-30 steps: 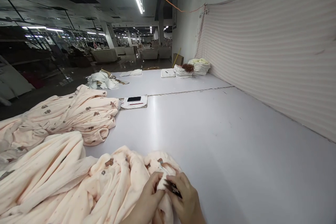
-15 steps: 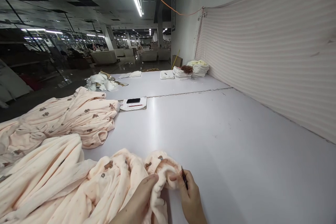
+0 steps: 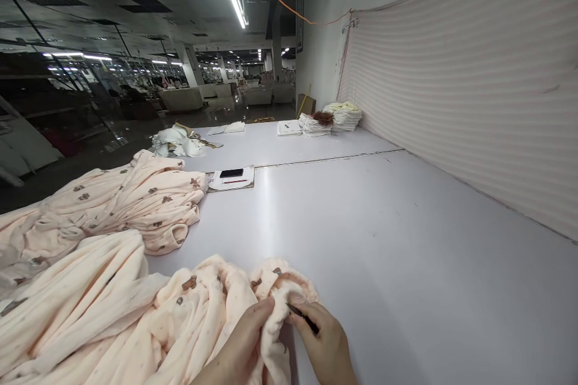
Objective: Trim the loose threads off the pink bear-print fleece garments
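Observation:
A pale pink plush garment (image 3: 189, 313) with small brown printed figures lies bunched along the near edge of the table. My left hand (image 3: 244, 337) is closed on its gathered, ruffled edge, thumb on top. Close by on the right, my right hand (image 3: 323, 337) grips a pair of small dark thread snips (image 3: 304, 319), their pointed tip against the edge of the cloth. The fingers under the fabric are hidden. Whether the blades are apart cannot be made out.
A second pink printed garment (image 3: 149, 198) is heaped at the left. Beyond it are a clipboard with papers (image 3: 241, 184), a black phone (image 3: 232, 173) and a red pen. Folded white stacks (image 3: 316, 126) and a scrap pile (image 3: 178, 141) sit farther back. Striped cloth (image 3: 460, 84) hangs on the right.
My right hand has turned, and the thread snips have swung from pointing upward to pointing left at the garment's edge. My left hand keeps its hold in nearly the same place.

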Action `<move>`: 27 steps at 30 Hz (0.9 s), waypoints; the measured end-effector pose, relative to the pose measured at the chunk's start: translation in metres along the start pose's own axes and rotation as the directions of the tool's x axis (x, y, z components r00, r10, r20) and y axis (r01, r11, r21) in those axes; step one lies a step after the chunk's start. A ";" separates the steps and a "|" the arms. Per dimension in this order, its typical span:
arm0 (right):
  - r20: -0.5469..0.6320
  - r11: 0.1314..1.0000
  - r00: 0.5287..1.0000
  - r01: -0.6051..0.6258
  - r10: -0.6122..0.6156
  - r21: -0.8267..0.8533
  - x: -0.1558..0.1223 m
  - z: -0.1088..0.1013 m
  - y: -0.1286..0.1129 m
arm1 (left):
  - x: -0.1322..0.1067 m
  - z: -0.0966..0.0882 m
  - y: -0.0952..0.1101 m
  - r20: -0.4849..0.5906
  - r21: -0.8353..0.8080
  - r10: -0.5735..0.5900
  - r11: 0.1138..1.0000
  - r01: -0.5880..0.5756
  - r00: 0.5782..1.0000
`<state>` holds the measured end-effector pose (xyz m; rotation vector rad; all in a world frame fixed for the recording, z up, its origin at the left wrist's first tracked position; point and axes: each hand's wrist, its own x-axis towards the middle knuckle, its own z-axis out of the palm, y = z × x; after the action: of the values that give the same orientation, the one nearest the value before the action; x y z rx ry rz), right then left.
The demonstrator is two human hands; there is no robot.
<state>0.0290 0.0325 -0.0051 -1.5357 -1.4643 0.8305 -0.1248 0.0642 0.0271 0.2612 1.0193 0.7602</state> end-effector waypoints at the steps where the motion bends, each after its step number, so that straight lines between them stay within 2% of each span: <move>1: -0.023 0.999 0.999 -0.024 0.025 0.045 0.001 0.001 0.003 | 0.001 -0.001 -0.001 -0.008 -0.010 -0.011 1.000 0.011 1.000; 5: -0.128 0.989 0.987 -0.083 0.099 0.123 0.001 0.002 0.011 | 0.003 -0.003 -0.002 0.009 -0.015 -0.045 0.999 0.045 0.999; 10: -0.058 0.998 0.996 0.070 -0.070 0.002 -0.004 0.003 0.004 | 0.000 0.001 0.000 0.117 0.005 -0.022 1.000 0.021 0.993; 14: -0.122 0.996 0.989 0.081 -0.085 -0.035 -0.002 0.006 0.000 | -0.004 0.003 0.000 0.149 0.105 -0.042 0.994 0.027 0.988; 17: -0.108 0.988 0.983 0.146 -0.150 -0.048 0.004 0.010 -0.002 | -0.007 0.003 -0.002 0.141 0.261 0.041 0.962 -0.077 0.989; 19: -0.051 0.982 0.981 0.185 -0.187 -0.039 0.008 0.011 -0.003 | -0.009 0.002 -0.001 0.120 0.388 0.169 0.899 -0.203 0.978; 21: -0.063 0.990 0.988 0.140 -0.138 0.030 0.013 0.010 -0.003 | -0.011 -0.002 0.002 0.078 0.483 0.330 0.813 -0.325 0.941; 22: -0.082 0.993 0.993 0.094 -0.088 0.075 0.015 0.009 -0.002 | -0.012 -0.004 0.005 0.051 0.520 0.419 0.764 -0.382 0.906; 24: -0.072 0.992 0.997 0.010 -0.001 0.124 0.017 0.005 0.000 | -0.013 -0.008 0.009 0.007 0.587 0.594 0.649 -0.484 0.804; 25: -0.041 0.992 0.999 -0.003 0.008 0.123 0.017 0.004 0.000 | -0.013 -0.010 0.011 -0.001 0.601 0.654 0.605 -0.522 0.757; 26: -0.016 0.994 1.000 0.014 -0.012 0.113 0.016 0.003 -0.001 | -0.013 -0.011 0.013 0.001 0.591 0.685 0.588 -0.553 0.729; 27: -0.004 0.993 0.999 0.053 -0.053 0.103 0.016 0.003 -0.003 | -0.012 -0.012 0.013 0.011 0.561 0.691 0.595 -0.576 0.723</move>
<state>0.0267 0.0484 -0.0027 -1.4144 -1.4332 0.8601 -0.1443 0.0639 0.0363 1.1109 1.3501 1.1649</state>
